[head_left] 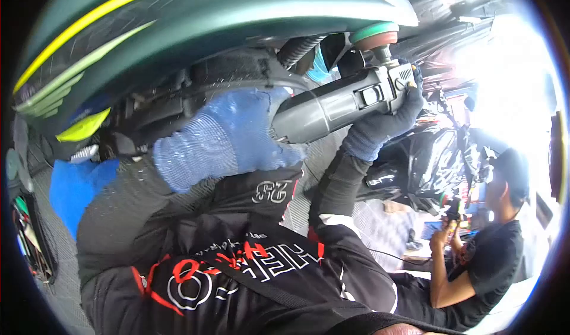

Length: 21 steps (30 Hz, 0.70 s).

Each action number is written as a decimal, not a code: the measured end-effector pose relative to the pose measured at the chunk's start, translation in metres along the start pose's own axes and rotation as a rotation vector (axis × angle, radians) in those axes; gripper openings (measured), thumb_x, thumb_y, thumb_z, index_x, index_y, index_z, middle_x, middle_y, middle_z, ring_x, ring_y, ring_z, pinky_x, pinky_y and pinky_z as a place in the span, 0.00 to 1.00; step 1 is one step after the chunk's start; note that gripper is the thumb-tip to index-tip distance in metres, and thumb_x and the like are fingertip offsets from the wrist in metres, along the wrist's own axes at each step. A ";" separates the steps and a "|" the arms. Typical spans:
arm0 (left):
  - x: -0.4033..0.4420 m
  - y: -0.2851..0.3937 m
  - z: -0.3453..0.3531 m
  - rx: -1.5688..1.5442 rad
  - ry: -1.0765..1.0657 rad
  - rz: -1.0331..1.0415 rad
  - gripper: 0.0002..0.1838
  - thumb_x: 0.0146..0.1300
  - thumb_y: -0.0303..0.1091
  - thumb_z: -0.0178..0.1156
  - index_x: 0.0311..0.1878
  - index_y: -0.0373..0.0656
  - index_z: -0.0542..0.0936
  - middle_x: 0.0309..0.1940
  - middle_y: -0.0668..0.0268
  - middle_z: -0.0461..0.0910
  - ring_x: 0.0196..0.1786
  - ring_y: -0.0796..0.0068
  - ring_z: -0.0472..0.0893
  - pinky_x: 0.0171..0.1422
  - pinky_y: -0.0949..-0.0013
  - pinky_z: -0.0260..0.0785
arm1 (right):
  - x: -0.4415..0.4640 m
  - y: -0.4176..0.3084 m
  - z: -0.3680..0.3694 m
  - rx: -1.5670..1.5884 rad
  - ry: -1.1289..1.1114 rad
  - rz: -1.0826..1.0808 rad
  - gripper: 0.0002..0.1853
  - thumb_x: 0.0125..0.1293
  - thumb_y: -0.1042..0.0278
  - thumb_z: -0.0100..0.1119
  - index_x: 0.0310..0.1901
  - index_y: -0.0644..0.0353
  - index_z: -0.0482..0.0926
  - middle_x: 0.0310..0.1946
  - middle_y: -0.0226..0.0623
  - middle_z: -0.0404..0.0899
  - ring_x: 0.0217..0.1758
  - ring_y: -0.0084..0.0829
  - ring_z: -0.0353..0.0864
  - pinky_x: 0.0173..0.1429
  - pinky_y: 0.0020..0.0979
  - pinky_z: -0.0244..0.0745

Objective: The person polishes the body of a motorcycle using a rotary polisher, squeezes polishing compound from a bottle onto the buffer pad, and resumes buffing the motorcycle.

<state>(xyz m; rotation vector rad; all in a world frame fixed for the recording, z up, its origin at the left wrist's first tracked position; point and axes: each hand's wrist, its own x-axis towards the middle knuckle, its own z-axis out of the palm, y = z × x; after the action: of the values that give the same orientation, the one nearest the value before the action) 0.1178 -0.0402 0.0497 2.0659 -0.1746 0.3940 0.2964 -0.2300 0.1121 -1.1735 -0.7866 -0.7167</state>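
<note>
A black power polisher lies slantwise in front of me. My left hand, in a blue knit glove speckled with white, is closed around its rear end. My right hand, in a darker glove, wraps the head end close to the pad. The round polishing pad, green on top and reddish below, meets the lower edge of a glossy dark green body panel. A yellow stripe runs along this panel. Some fingertips are hidden behind the tool.
On the right a co-worker in a black shirt holds a tool with both hands. Black plastic wrapping covers something between us. A blue sheet-like piece hangs at left, above a tray of items. A ribbed hose sits under the panel.
</note>
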 end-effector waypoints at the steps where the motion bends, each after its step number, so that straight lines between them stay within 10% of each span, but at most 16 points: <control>1: -0.011 0.005 -0.012 0.089 -0.020 -0.012 0.42 0.56 0.59 0.75 0.65 0.36 0.79 0.48 0.42 0.86 0.53 0.45 0.87 0.60 0.53 0.78 | -0.006 -0.011 0.004 0.093 0.028 0.099 0.19 0.80 0.69 0.44 0.61 0.72 0.78 0.62 0.53 0.80 0.64 0.42 0.82 0.70 0.42 0.81; 3: -0.038 -0.003 -0.035 0.008 -0.030 -0.009 0.41 0.55 0.58 0.75 0.63 0.35 0.79 0.47 0.41 0.86 0.52 0.44 0.87 0.59 0.51 0.78 | -0.023 -0.026 0.014 0.472 -0.089 0.331 0.20 0.80 0.65 0.46 0.62 0.71 0.78 0.59 0.51 0.83 0.62 0.41 0.84 0.69 0.42 0.82; 8: -0.073 -0.016 -0.074 0.002 -0.130 -0.096 0.40 0.55 0.56 0.75 0.61 0.33 0.80 0.44 0.43 0.86 0.50 0.44 0.87 0.58 0.51 0.79 | -0.062 -0.044 0.050 -0.255 -0.036 -0.030 0.15 0.82 0.67 0.47 0.58 0.65 0.79 0.56 0.45 0.83 0.56 0.35 0.86 0.63 0.39 0.85; 12: -0.101 -0.019 -0.113 0.041 -0.134 -0.163 0.41 0.53 0.56 0.76 0.63 0.36 0.80 0.44 0.44 0.86 0.50 0.46 0.87 0.59 0.51 0.79 | -0.089 -0.052 0.073 -0.222 -0.086 -0.026 0.14 0.82 0.65 0.46 0.57 0.62 0.79 0.54 0.43 0.83 0.55 0.34 0.86 0.62 0.39 0.83; 13: -0.103 -0.014 -0.120 0.079 -0.185 -0.207 0.41 0.52 0.56 0.76 0.64 0.37 0.80 0.44 0.43 0.86 0.49 0.46 0.87 0.60 0.51 0.78 | -0.084 -0.060 0.077 0.336 -0.147 0.374 0.16 0.82 0.63 0.45 0.58 0.64 0.78 0.55 0.44 0.83 0.55 0.36 0.86 0.64 0.40 0.83; 14: -0.135 -0.030 -0.102 0.208 0.167 -0.030 0.41 0.51 0.54 0.77 0.64 0.41 0.79 0.41 0.46 0.86 0.47 0.47 0.87 0.58 0.51 0.79 | -0.102 -0.062 0.082 0.280 -0.110 0.351 0.18 0.82 0.62 0.45 0.60 0.65 0.78 0.56 0.44 0.83 0.57 0.36 0.86 0.66 0.40 0.83; 21: -0.186 -0.025 -0.124 0.162 -0.138 -0.237 0.43 0.49 0.56 0.79 0.62 0.37 0.79 0.41 0.50 0.85 0.45 0.47 0.86 0.51 0.51 0.80 | -0.178 -0.086 0.111 -0.138 -0.183 0.202 0.26 0.82 0.56 0.47 0.70 0.67 0.70 0.63 0.48 0.78 0.63 0.41 0.82 0.69 0.45 0.81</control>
<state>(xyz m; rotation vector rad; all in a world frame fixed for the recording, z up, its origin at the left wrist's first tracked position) -0.0745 0.0728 0.0218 2.2438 0.0211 0.1234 0.1115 -0.1290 0.0286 -1.4360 -0.7653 -0.5068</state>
